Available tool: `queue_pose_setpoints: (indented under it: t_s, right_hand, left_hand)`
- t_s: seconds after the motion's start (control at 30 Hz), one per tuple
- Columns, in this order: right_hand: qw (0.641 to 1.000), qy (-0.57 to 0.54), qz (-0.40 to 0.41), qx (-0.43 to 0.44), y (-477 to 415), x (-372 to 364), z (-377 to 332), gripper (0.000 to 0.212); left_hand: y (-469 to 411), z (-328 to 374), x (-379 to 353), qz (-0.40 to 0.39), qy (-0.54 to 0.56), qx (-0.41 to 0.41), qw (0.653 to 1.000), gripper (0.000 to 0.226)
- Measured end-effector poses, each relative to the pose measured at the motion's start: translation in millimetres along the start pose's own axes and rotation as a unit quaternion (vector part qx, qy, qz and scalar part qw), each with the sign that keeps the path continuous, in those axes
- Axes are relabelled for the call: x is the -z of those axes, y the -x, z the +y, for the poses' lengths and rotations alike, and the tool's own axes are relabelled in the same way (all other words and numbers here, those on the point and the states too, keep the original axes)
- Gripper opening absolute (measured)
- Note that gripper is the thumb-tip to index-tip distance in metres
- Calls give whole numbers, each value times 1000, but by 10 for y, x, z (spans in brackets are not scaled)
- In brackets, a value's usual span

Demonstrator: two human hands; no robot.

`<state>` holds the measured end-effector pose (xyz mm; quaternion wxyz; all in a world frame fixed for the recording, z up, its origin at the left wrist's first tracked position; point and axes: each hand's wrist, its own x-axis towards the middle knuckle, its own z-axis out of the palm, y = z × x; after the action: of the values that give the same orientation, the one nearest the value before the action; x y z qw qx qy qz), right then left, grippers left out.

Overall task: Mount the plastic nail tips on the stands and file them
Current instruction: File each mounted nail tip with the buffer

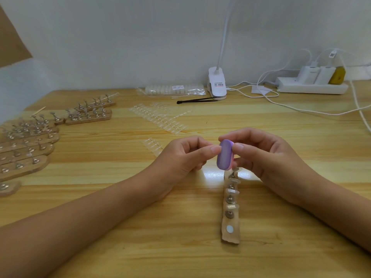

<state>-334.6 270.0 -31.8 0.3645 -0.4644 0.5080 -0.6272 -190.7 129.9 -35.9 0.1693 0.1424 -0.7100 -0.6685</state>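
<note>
Closest to the person, just below the right hand, a wooden strip lies on the table. It points away toward that hand. Little metal stands sit on it in a row, and clear nail tips sit on top of some of them. The near end has only a round white dot.

The right hand is curled. Its thumb and fingers pinch a purple file, a small fat block held up on end above the far end of the strip.

The left hand is curled too. Its thumb and first finger are pressed together, and their tips touch the side of the file. I cannot tell if a nail tip is between them.

Just past the left hand lie a few loose clear tips. Farther past both hands lie more clear tips in long rows.

Well off to the left of the left hand are many more wooden strips with stands. A thin wooden stick lies behind them.

Far past the hands, by the wall, lie a bag of tips and a thin black tool. A white clip lamp is there too. Far past the right hand is a white power strip with plugs and white cords.
</note>
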Motion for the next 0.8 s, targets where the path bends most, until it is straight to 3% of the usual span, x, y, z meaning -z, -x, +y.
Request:
queue_pose_setpoints:
  t_s: [0.13, 0.27, 0.4, 0.53, 0.67, 0.8]
  right_hand:
    - [998, 2, 50, 45, 8, -7, -22, 19]
    - [998, 45, 15, 38, 46, -51, -21, 22]
    - [996, 31, 43, 65, 47, -42, -59, 21]
    - [997, 63, 12, 51, 77, -83, -34, 23]
    - [997, 44, 31, 58, 55, -88, -38, 29]
    - [996, 32, 38, 69, 51, -70, -11, 20]
  left_hand:
    - [19, 9, -6, -15, -14, -3, 1000, 12]
    - [12, 15, -1, -6, -4, -3, 1000, 13]
    - [11, 21, -9, -13, -13, -6, 1000, 8]
    - [-14, 17, 16, 4, 28, 5, 1000, 17]
    - [-22, -9, 13, 0, 16, -2, 1000, 21]
    - [-30, -13, 17, 3, 15, 1, 1000, 26]
